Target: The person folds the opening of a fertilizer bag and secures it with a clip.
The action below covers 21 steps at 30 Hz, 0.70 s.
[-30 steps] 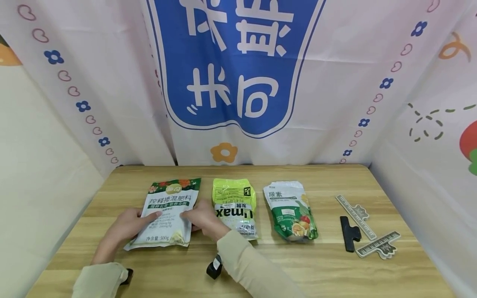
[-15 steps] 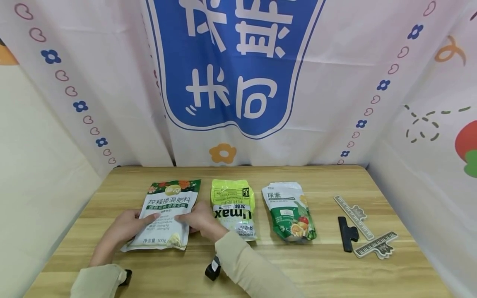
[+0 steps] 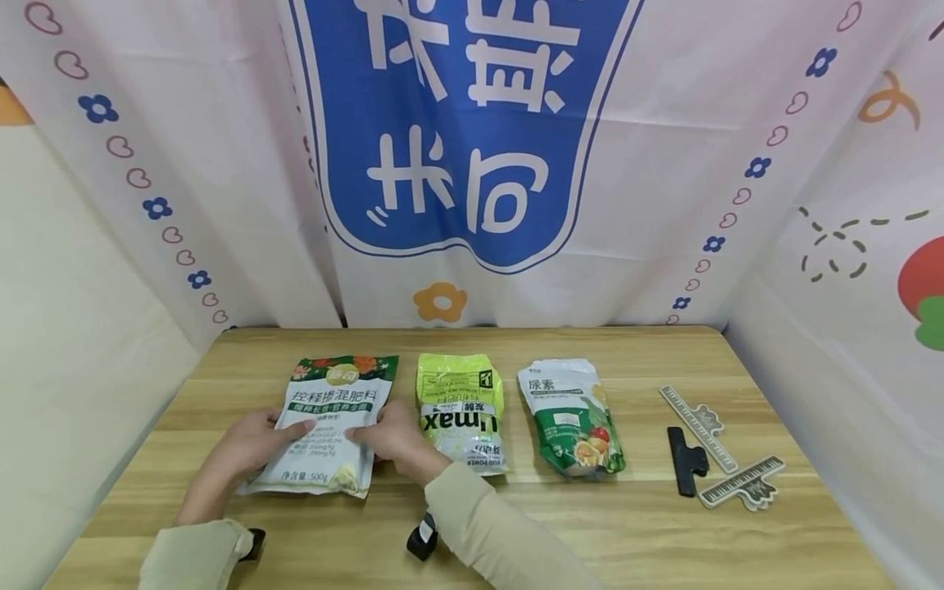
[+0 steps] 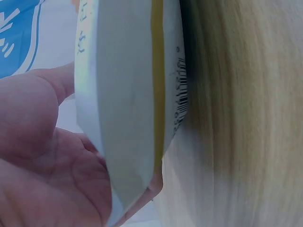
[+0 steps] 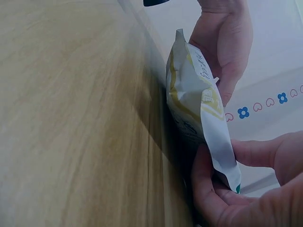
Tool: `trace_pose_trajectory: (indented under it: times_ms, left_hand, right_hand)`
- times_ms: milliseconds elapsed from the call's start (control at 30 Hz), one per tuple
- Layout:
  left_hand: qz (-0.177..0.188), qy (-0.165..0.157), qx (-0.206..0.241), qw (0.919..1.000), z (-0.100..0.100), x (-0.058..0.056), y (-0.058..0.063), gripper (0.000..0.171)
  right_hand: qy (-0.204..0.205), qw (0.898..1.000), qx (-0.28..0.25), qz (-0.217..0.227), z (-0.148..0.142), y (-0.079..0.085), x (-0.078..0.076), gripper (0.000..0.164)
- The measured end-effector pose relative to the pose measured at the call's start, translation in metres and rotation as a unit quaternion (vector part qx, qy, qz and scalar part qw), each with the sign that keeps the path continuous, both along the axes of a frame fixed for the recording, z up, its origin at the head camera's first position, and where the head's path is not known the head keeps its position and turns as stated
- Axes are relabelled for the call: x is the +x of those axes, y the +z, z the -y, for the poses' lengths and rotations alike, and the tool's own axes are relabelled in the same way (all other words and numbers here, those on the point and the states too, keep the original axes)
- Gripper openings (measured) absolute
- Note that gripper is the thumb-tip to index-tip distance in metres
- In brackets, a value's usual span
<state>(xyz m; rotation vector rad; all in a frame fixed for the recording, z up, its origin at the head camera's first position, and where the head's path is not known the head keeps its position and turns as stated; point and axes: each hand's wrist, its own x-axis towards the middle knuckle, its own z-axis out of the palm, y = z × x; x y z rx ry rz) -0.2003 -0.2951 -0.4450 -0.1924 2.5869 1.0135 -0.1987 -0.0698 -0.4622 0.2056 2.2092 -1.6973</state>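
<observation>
A white and green fertilizer bag (image 3: 332,410), printed with flowers along its top and 500g near its bottom, is at the left of the table in the head view. My left hand (image 3: 254,442) grips its left edge, thumb on the printed front and fingers behind. On the opposite edge, my right hand (image 3: 398,438) pinches the bag the same way. The left wrist view shows the bag's side (image 4: 128,94) with a yellow stripe and barcode, close over the wood. Fingers of my right hand (image 5: 222,198) curl under the bag (image 5: 189,90) in the right wrist view.
A yellow-green Umax bag (image 3: 460,393) lies just right of my right hand, then a white and green pouch (image 3: 571,422). Farther right are a black clip (image 3: 686,463) and two ruler-edged clips, one slanted (image 3: 701,430), one nearer (image 3: 745,483). A printed curtain (image 3: 627,205) hangs behind.
The head view has shifted slightly. Both hands keep their hold on the fertilizer bag; the right thumb lies a little farther in over its front.
</observation>
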Motion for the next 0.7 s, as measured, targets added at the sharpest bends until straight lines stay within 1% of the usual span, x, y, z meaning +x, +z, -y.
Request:
trace_pose_trajectory:
  times_ms: [233,333,433,567,633,700]
  left_hand:
    - [-0.011,-0.004,0.010,0.9999,-0.001,0.002,0.001,0.069]
    - [-0.011,-0.001,0.015,0.9998,-0.002,0.002,0.001,0.070]
    - [-0.013,0.001,0.018,0.9998,-0.002,0.003,0.001,0.073]
    - [-0.020,-0.001,0.008,0.9998,-0.001,0.004,0.004,0.079]
    - [-0.022,0.000,0.007,0.9997,-0.002,0.005,0.006,0.080]
    - [-0.025,0.001,0.010,0.9996,-0.003,0.006,0.008,0.080]
  right_hand:
    - [0.010,1.000,0.013,0.002,-0.001,0.006,0.003,0.021]
    - [0.016,1.000,0.021,-0.001,-0.003,0.010,0.005,0.020]
    - [0.021,0.999,0.023,-0.004,-0.004,0.013,0.006,0.021]
    - [0.025,0.999,0.023,-0.010,-0.005,0.015,0.007,0.021]
    - [0.029,0.999,0.022,-0.013,-0.005,0.015,0.008,0.023]
    - [0.035,0.999,0.019,-0.016,-0.007,0.016,0.008,0.031]
